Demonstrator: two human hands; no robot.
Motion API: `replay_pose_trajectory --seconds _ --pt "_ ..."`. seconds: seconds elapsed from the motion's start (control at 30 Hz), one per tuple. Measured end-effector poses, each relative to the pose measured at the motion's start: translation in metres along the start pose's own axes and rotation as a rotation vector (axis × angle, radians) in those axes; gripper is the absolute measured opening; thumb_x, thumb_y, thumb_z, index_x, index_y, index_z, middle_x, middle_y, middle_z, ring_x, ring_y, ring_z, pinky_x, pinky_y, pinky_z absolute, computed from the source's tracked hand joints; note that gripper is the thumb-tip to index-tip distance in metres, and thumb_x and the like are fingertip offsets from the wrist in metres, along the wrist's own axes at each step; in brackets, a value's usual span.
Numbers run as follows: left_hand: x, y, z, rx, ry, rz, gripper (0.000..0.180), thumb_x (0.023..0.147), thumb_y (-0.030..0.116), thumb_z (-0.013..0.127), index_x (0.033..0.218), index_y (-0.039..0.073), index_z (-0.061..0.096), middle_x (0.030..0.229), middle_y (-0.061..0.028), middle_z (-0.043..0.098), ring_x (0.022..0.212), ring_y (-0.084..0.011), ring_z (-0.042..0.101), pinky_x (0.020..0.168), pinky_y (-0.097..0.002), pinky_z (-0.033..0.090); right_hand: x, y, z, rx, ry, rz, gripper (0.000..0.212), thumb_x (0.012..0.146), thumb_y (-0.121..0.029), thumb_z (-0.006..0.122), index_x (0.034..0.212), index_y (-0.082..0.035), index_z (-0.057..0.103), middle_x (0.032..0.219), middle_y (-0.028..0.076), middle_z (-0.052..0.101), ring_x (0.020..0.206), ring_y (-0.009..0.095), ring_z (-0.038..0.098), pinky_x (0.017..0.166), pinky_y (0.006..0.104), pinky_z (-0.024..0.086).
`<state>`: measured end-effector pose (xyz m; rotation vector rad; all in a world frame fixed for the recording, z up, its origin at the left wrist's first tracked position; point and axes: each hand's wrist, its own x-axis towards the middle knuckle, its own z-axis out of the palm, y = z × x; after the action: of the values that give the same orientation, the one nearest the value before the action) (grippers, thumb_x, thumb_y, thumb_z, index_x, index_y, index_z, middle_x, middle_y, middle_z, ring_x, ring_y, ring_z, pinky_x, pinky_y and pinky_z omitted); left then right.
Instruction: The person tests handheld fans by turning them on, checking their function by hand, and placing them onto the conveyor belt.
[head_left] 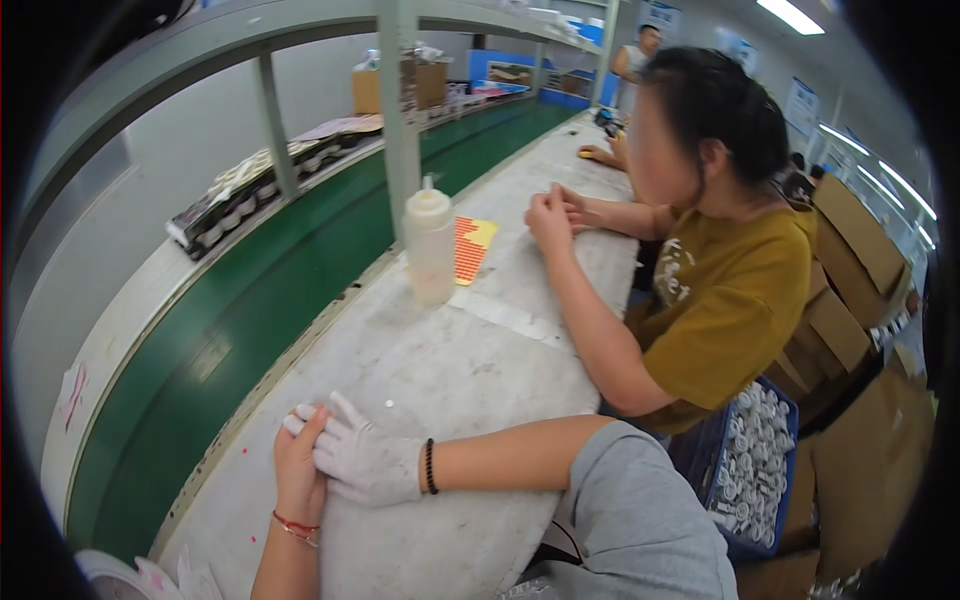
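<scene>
My left hand [299, 456], bare with a red bracelet at the wrist, is held on edge over the near worktop [430, 545], its fingers closed and partly hidden. White tips show at its far side; I cannot tell whether they are finger covers or glove fingers. My right hand [372, 463] wears a white glove and a black beaded bracelet. Its fingers are stretched and somewhat apart, touching my left hand. Whether a small object lies between the hands is hidden. A small white disc [389, 404] lies just beyond the glove.
A squeeze bottle [430, 250] stands beyond my hands near a yellow-and-red card [472, 250]. A green conveyor belt [235, 350] runs along the left behind a metal post [399, 130]. At right sit a co-worker [730, 290] and a blue crate [785, 480] of small white parts.
</scene>
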<state>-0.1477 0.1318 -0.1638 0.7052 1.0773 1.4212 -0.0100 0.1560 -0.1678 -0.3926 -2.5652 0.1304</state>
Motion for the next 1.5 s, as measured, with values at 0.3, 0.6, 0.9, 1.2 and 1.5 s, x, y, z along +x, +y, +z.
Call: replay_pose_trajectory --seconds 0.3,0.6,0.9,1.2,1.5 --pt "0.006 -0.005 0.004 -0.081 0.107 0.051 0.020 0.092 0.026 0.052 0.091 0.006 0.055 0.087 -0.0014 0.055 0.082 -0.0104 0.051 0.075 -0.0256 0.042 0.005 0.008 -0.005 0.051 -0.064 -0.039 0.046 0.080 -0.025 0.056 0.116 0.001 0.047 0.134 0.023 0.035 0.130 0.041 0.024 0.104 0.0574 0.019" --pt "0.007 -0.006 0.007 0.025 0.090 0.172 0.018 0.093 0.022 0.051 0.090 0.004 0.054 0.088 -0.0012 0.054 0.082 -0.0094 0.050 0.075 -0.0248 0.042 0.001 0.014 0.001 0.090 0.038 -0.070 0.046 0.080 -0.030 0.055 0.112 0.002 0.051 0.127 0.024 0.041 0.128 0.040 0.028 0.105 0.0545 0.019" --pt "0.010 -0.011 -0.006 -0.009 0.045 0.174 0.018 0.092 0.022 0.051 0.091 0.005 0.054 0.090 -0.0021 0.056 0.087 -0.0117 0.052 0.078 -0.0270 0.043 0.005 0.007 -0.002 0.019 -0.104 -0.028 0.046 0.079 -0.026 0.055 0.116 0.001 0.048 0.126 0.022 0.042 0.124 0.039 0.033 0.104 0.0535 0.023" --pt "0.010 -0.010 -0.005 -0.058 0.079 0.151 0.017 0.092 0.022 0.052 0.089 0.005 0.055 0.087 -0.0023 0.055 0.085 -0.0125 0.052 0.077 -0.0284 0.044 0.005 0.007 0.002 0.034 0.047 -0.115 0.046 0.079 -0.024 0.055 0.114 0.003 0.048 0.125 0.023 0.041 0.124 0.041 0.031 0.103 0.0542 0.024" --pt "0.012 -0.012 -0.008 -0.028 0.052 0.135 0.018 0.092 0.022 0.051 0.089 0.004 0.054 0.088 -0.0029 0.056 0.086 -0.0130 0.052 0.078 -0.0283 0.044 0.005 0.007 0.002 0.013 0.026 -0.088 0.045 0.078 -0.024 0.056 0.112 0.004 0.049 0.119 0.024 0.044 0.122 0.042 0.033 0.103 0.0548 0.023"
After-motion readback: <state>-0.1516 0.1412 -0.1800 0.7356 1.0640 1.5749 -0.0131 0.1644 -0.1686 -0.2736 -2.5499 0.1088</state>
